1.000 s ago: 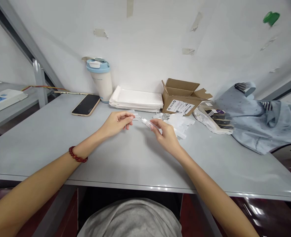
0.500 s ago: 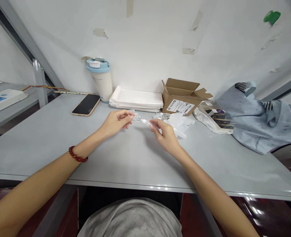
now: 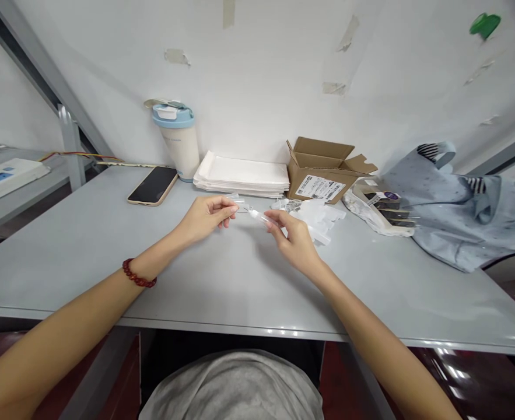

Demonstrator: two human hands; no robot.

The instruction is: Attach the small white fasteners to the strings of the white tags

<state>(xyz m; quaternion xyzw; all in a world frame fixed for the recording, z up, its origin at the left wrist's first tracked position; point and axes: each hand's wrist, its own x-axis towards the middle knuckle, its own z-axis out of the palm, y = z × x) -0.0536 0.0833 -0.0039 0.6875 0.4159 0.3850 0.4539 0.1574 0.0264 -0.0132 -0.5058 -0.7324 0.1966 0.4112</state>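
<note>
My right hand point(image 3: 294, 236) pinches a small clear tube with a white tip point(image 3: 258, 216), which points left toward my other hand. My left hand point(image 3: 209, 217) has thumb and fingertips pressed together on a thin, small piece too fine to make out, close to the tube's tip. Just behind the left fingertips, a clear plastic piece point(image 3: 236, 199) lies on the table. Beyond my right hand are white plastic pieces point(image 3: 321, 219) in a loose pile, with small clear parts point(image 3: 286, 205) at its left side.
A phone point(image 3: 153, 186) and a lidded cup point(image 3: 179, 146) stand at the back left. White envelopes point(image 3: 246, 174) are stacked beside an open cardboard box point(image 3: 322, 178). Farther right lie a plastic packet point(image 3: 386, 210) and a light blue cloth point(image 3: 467, 216).
The tube's white tip has shifted slightly left, closer to my left fingertips. Both hands stay in nearly the same place and keep their pinches.
</note>
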